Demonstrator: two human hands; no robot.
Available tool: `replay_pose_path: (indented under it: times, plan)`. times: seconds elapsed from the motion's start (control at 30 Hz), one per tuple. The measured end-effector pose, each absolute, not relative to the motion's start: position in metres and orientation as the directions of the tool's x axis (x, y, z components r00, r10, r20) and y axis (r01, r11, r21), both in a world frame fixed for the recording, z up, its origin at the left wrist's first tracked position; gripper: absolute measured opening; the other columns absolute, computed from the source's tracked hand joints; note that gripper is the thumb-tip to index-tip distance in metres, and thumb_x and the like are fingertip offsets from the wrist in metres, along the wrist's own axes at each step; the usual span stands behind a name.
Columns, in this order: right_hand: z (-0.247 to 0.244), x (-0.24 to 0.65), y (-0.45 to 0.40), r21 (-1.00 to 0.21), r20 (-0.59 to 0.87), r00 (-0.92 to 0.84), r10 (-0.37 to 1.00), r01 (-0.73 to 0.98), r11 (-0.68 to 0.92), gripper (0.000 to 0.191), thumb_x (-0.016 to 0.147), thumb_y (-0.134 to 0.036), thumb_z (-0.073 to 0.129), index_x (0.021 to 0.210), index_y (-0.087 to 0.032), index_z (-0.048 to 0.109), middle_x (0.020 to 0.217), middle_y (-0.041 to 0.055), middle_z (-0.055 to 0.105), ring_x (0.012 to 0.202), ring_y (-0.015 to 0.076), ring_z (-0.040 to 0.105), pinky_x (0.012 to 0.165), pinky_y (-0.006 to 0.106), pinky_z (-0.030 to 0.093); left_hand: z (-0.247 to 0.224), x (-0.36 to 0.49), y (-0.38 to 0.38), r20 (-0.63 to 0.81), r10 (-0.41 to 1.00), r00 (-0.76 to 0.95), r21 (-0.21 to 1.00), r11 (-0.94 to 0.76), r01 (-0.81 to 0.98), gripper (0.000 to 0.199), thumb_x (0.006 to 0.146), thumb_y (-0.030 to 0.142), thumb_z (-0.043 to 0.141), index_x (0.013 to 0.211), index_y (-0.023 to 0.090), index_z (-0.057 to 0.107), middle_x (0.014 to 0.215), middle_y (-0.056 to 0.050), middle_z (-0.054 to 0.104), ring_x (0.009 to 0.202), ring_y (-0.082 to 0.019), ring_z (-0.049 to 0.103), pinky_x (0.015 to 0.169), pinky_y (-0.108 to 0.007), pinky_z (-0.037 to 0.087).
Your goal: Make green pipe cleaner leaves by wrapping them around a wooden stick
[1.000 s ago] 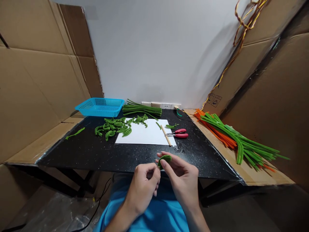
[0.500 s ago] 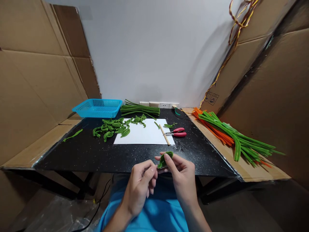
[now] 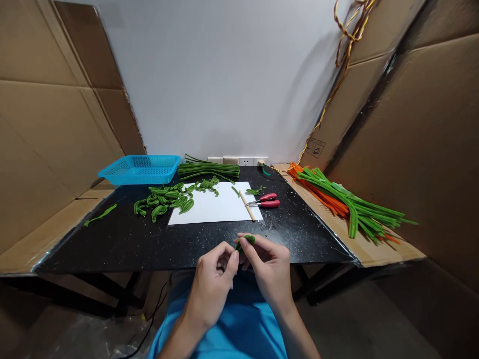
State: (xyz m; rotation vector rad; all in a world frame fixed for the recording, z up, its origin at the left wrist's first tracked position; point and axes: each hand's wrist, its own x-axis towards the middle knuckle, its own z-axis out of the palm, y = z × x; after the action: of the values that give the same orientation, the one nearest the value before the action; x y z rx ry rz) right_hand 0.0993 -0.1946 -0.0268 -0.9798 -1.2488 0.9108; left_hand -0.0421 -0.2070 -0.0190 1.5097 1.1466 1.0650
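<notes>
A small green fuzzy leaf point(image 3: 248, 240) is pinched between the thumb and fingers of my right hand point(image 3: 270, 267), just past the table's front edge. My left hand point(image 3: 215, 279) is beside it, thumb and forefinger pressed together at the leaf's lower left end; most of that end is hidden by the fingertips. Beyond my hands, a white sheet point(image 3: 213, 207) lies on the black table. A wooden stick point(image 3: 247, 207) and red-handled pliers point(image 3: 268, 203) rest at its right side, near another green leaf point(image 3: 255, 191). Many green looped leaves point(image 3: 159, 199) are heaped at the sheet's left.
A blue basket point(image 3: 140, 172) stands at the back left, beside a bundle of dark green stems point(image 3: 209, 169). Bright green strips point(image 3: 359, 204) and orange strips point(image 3: 325, 195) lie on cardboard at the right. One green strip point(image 3: 101, 216) is at the far left.
The view has shifted, so the table items appear further left. My left fingertips have come up to the leaf, which is now turned and more covered by my fingers.
</notes>
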Motion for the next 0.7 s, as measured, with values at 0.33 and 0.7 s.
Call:
replay_pose_path:
  times: [0.33, 0.7]
  plan:
    - [-0.031, 0.100, -0.199, -0.737, 0.673, 0.106, 0.732, 0.189, 0.649, 0.025, 0.092, -0.013, 0.070, 0.108, -0.028, 0.081, 0.102, 0.0045, 0.081, 0.089, 0.0206, 0.078, 0.082, 0.031, 0.064, -0.015, -0.038, -0.212, 0.245, 0.967, 0.073, 0.924, -0.256, 0.285, 0.031, 0.100, 0.040, 0.052, 0.078, 0.019, 0.056, 0.065, 0.003, 0.053, 0.057, -0.011, 0.052, 0.054, -0.020, 0.041]
    - [-0.030, 0.100, -0.199, -0.863, 0.503, 0.192, 0.843, 0.061, 0.501, 0.033, 0.090, -0.020, 0.071, 0.123, -0.024, 0.075, 0.112, 0.0093, 0.079, 0.086, 0.0221, 0.078, 0.068, 0.029, 0.067, -0.019, -0.050, -0.208, 0.421, 0.896, -0.137, 0.884, -0.372, 0.282, 0.018, 0.096, 0.033, 0.064, 0.098, 0.020, 0.075, 0.079, -0.002, 0.066, 0.060, -0.013, 0.059, 0.059, -0.023, 0.049]
